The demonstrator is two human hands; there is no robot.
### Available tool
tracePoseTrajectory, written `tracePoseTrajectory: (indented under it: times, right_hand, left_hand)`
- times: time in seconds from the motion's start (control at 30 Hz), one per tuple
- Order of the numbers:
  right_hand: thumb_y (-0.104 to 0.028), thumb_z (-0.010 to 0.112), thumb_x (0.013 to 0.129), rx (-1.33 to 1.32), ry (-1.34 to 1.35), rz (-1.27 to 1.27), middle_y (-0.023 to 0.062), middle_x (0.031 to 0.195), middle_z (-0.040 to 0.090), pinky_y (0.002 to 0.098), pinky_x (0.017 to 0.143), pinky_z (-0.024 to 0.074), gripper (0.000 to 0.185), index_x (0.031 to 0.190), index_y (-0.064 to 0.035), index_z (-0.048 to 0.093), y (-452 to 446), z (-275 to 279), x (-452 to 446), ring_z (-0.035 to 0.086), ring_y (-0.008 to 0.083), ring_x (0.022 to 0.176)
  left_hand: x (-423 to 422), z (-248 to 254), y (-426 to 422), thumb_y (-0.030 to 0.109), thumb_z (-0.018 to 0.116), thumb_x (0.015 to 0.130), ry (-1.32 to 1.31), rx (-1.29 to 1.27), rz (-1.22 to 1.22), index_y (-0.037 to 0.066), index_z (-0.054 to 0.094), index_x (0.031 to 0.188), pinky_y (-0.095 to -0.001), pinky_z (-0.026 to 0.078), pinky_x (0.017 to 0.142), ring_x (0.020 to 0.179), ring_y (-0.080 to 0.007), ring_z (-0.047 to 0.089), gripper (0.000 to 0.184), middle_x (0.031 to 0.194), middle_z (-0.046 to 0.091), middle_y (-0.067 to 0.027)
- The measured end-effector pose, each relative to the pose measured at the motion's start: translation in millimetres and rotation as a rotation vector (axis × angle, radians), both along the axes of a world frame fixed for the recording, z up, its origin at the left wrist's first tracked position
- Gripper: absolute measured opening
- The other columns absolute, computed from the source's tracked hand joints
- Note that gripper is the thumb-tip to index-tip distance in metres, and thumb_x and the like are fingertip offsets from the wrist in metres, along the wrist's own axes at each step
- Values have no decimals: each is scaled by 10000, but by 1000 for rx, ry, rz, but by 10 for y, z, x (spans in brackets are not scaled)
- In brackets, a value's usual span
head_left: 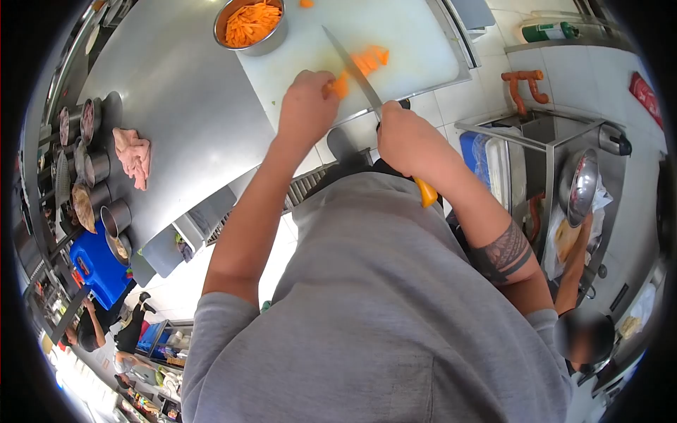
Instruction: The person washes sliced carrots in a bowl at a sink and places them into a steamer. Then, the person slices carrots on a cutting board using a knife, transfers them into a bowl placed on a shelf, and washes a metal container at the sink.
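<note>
On the white cutting board (pixel 423 35) a row of orange carrot pieces (pixel 370 60) lies beside the knife. My left hand (pixel 309 106) is closed on a carrot piece (pixel 340 86) at the near end of that row. The knife (pixel 355 69) slants across the row, its tip pointing away from me and its blade against the pieces. Its handle is in my right hand (pixel 416 144), whose fingers are wrapped round it. A metal bowl (pixel 271 44) full of carrot sticks (pixel 250 25) stands at the board's far left corner.
A pink cloth (pixel 132 156) lies on the steel counter (pixel 183 106). Metal pots (pixel 116 217) line its left edge, near a blue container (pixel 99 264). At right, a person's arm (pixel 575 268) reaches to a metal bowl (pixel 582 187). Other people are at lower left.
</note>
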State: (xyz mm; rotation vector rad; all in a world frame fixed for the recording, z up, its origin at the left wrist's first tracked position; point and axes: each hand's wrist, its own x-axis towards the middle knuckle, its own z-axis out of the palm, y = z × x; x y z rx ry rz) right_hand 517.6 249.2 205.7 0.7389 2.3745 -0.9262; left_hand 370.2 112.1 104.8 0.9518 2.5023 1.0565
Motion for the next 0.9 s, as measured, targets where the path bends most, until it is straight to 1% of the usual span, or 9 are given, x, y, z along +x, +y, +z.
tracePoseTrajectory:
  times: [0.07, 0.27, 0.4, 0.47, 0.57, 0.6, 0.67, 0.77, 0.9]
  right_hand:
    - [-96, 501, 981, 71, 72, 4, 372, 874, 690, 597, 801, 548, 196, 1023, 95, 516, -32, -189, 90, 699, 531, 876]
    - [-94, 514, 970, 108, 89, 16, 370, 874, 691, 612, 800, 540, 198, 1024, 96, 511, 9, -393, 153, 697, 537, 877]
    - [-84, 520, 960, 125, 107, 73, 366, 871, 692, 610, 793, 545, 190, 1017, 97, 509, 47, -70, 84, 698, 540, 869]
    - [-71, 523, 952, 127, 67, 87, 364, 875, 695, 605, 795, 553, 182, 1014, 99, 511, 11, 46, 65, 703, 540, 869]
    - [-64, 523, 946, 100, 32, 4, 366, 887, 699, 599, 816, 560, 179, 1025, 97, 521, -65, -320, 175, 710, 532, 896]
    - [-64, 523, 946, 102, 32, 9, 366, 887, 699, 599, 816, 560, 179, 1025, 97, 521, -31, -336, 151, 710, 532, 896]
    - [-60, 518, 949, 161, 165, 47, 367, 897, 700, 597, 823, 561, 173, 1033, 91, 526, 20, -374, 108, 711, 529, 907]
    - [-64, 508, 956, 120, 89, 52, 362, 905, 702, 599, 828, 558, 171, 1037, 86, 526, -64, -32, 86, 708, 530, 916]
    - [-73, 485, 967, 122, 95, 20, 359, 917, 706, 599, 842, 553, 190, 1055, 90, 528, -47, -397, 131, 704, 537, 919]
  left_hand:
    - [46, -30, 52, 97, 731, 881, -16, 28, 5, 10, 765, 1067, -400, 579, 807, 851, -296, 708, 208, 984, 704, -170]
    - [43, -103, 228, 110, 747, 879, -28, 54, 71, 14, 767, 1025, -399, 580, 796, 846, -297, 720, 176, 976, 710, -164]
    - [29, -158, 235, 94, 728, 892, -11, 110, 26, 18, 761, 1012, -406, 580, 791, 842, -304, 720, 146, 984, 718, -147]
    - [22, -149, 236, 77, 704, 905, 72, 95, -38, 20, 755, 998, -411, 578, 785, 839, -315, 714, 121, 988, 722, -135]
    - [4, -129, 252, 71, 688, 908, 114, 106, -80, 22, 753, 994, -416, 577, 783, 836, -333, 710, 118, 986, 722, -141]
    - [-7, -141, 262, 71, 688, 908, 115, 107, -75, 22, 753, 994, -416, 577, 783, 836, -333, 710, 118, 986, 722, -141]
    - [-23, -166, 248, 77, 680, 910, 145, 85, -106, 25, 756, 990, -424, 573, 786, 850, -342, 709, 122, 983, 720, -145]
    - [-19, -126, 260, 77, 681, 907, 91, 55, -92, 27, 758, 983, -429, 573, 791, 866, -350, 710, 119, 995, 724, -149]
    - [-32, -157, 259, 75, 682, 906, 129, 66, -104, 23, 759, 978, -429, 576, 798, 873, -351, 714, 117, 1007, 730, -155]
